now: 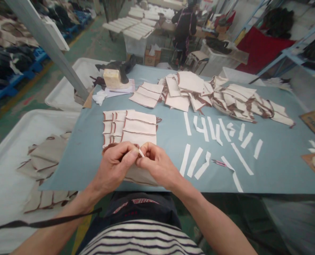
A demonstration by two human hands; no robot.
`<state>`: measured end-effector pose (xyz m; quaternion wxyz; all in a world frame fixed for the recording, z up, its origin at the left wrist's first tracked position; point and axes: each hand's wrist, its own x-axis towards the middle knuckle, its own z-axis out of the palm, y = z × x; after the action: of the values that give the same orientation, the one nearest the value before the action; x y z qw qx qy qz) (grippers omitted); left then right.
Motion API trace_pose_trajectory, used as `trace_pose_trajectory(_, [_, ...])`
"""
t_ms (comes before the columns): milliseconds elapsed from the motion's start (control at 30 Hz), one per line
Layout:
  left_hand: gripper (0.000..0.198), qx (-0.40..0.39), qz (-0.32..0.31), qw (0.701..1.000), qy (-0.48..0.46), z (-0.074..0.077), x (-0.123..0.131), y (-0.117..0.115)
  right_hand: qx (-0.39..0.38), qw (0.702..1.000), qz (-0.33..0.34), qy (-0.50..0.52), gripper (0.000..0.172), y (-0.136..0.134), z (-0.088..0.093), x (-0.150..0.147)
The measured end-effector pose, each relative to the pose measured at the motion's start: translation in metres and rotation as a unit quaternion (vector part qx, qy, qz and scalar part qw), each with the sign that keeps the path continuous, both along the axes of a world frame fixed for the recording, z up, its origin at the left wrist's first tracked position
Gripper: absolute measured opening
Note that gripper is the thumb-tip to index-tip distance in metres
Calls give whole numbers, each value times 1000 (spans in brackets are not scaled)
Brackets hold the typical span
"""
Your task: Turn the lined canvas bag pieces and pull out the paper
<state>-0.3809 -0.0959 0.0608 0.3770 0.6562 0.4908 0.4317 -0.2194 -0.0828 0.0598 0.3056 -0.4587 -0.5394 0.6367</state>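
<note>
My left hand [118,160] is closed, its thumb and fingers pinching the brown-trimmed edge of a cream fabric panel [140,176]. That panel hangs down below both hands towards the table's front edge. Right beside it, almost touching, my right hand [158,164] pinches a small narrow white strip [141,153] between thumb and fingertips. My fingers hide part of the panel's edge. Just beyond the hands lies an overlapping stack of cream panels [140,125] with brown-bound seams. To the right, several loose white strips [196,162] and thread snips [219,163] rest on the blue-grey table [170,134].
A heap of cream panels [184,85] spreads along the table's far side. A yellowish block [112,78] stands at the back left. White bins [53,118] holding fabric are at the left, near a metal post [53,46]. A person [185,26] is in the background.
</note>
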Motion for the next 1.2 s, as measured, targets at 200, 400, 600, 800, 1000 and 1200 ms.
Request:
trace_pose_trajectory(200, [31, -59, 55, 996, -40, -13, 4, -6, 32, 996, -56, -69, 23, -13, -12, -9])
trace_pose_trajectory(400, [47, -82, 73, 985, -136, -21, -4, -15, 55, 998, 13, -37, 23, -21, -7, -3])
trace_pose_trajectory(600, [59, -91, 68, 976, -187, -24, 2, -27, 153, 985, 80, 0, 24, -25, -25, 6])
trace_pose_trajectory(800, [61, -65, 26, 987, -147, -3, -4, -40, 230, 970, 65, 53, 38, -14, -28, 29])
trace_pose_trajectory(1000, [52, 45, -28, 999, -12, 10, -4, -37, 357, 927, 72, 85, 61, 12, -17, 16])
trace_pose_trajectory(1200, [41, 96, -72, 993, 23, 11, -5, -33, 258, 948, 121, 144, 66, 2, -23, -4])
